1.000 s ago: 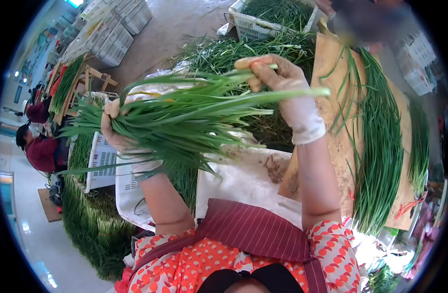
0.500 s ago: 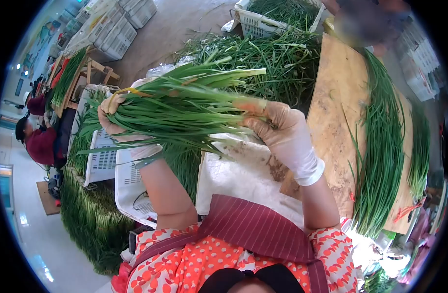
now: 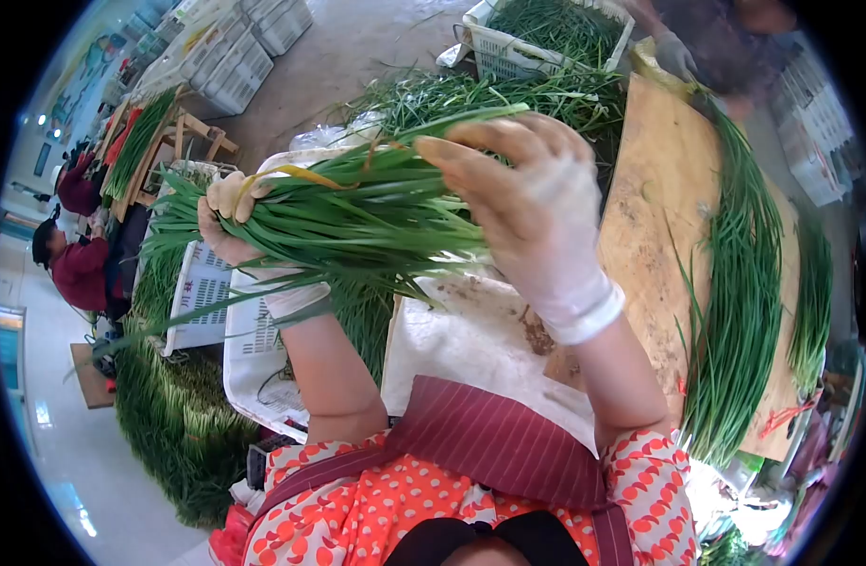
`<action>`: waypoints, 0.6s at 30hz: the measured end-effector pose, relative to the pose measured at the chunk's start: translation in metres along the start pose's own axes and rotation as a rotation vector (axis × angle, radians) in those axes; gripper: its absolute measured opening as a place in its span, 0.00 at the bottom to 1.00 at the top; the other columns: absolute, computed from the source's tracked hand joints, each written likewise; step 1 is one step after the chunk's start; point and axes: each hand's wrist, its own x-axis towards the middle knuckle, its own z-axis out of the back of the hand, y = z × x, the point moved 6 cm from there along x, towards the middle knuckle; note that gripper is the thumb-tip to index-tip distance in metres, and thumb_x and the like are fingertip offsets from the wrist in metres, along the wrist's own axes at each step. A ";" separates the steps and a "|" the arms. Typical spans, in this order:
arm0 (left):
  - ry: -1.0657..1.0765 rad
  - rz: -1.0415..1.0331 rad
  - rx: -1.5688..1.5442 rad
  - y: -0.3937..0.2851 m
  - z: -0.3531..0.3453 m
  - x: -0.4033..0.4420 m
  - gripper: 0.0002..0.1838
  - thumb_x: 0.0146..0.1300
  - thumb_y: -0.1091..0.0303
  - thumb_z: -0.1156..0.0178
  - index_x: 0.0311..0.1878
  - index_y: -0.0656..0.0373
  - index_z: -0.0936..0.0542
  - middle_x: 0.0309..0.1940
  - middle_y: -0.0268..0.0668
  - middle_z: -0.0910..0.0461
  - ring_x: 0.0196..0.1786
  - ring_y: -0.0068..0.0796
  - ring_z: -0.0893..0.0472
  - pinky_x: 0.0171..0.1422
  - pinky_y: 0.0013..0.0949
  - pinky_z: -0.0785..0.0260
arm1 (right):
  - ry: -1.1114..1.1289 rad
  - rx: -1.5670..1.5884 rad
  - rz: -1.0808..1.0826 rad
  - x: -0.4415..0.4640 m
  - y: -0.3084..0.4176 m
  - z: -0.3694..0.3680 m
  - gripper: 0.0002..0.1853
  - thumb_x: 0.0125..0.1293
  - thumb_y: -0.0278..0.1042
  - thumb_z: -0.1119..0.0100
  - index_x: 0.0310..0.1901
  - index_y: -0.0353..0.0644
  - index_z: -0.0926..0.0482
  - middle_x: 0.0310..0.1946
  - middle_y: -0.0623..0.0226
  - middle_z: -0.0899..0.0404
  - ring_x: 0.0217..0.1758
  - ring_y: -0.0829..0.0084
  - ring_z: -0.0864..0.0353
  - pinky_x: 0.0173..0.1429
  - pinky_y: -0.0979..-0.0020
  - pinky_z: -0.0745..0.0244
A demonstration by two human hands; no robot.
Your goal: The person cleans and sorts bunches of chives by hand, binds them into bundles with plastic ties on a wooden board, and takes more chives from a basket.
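My left hand [image 3: 233,215], in a pale stained glove, is wrapped round a bunch of long green leafy stalks [image 3: 357,217]. A yellowed leaf [image 3: 310,176] lies across the top of the bunch. My right hand [image 3: 522,198], also gloved, is at the bunch's right end with its fingers apart and slightly curled. No stalk is plainly gripped in it. Below the bunch lies a pale, soiled sheet [image 3: 470,330].
Loose greens [image 3: 508,94] are heaped ahead, before a white crate [image 3: 499,61]. A wooden board [image 3: 659,189] bears long stalks at right. Another person's gloved hand [image 3: 676,57] is at its far end. White baskets [image 3: 201,307] and people [image 3: 79,274] are at left.
My right hand has gone from pinching at stalks on the bunch's right end to spread fingers, a little higher. My left hand keeps its hold on the bunch.
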 end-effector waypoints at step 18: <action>0.062 0.086 0.029 0.031 -0.004 -0.006 0.07 0.64 0.62 0.48 0.32 0.52 0.27 0.51 0.30 0.28 0.52 0.38 0.26 0.61 0.48 0.33 | -0.132 1.202 -0.445 0.058 -0.013 -0.014 0.05 0.59 0.28 0.38 0.34 0.36 0.18 0.24 0.69 0.20 0.27 0.86 0.26 0.31 0.82 0.30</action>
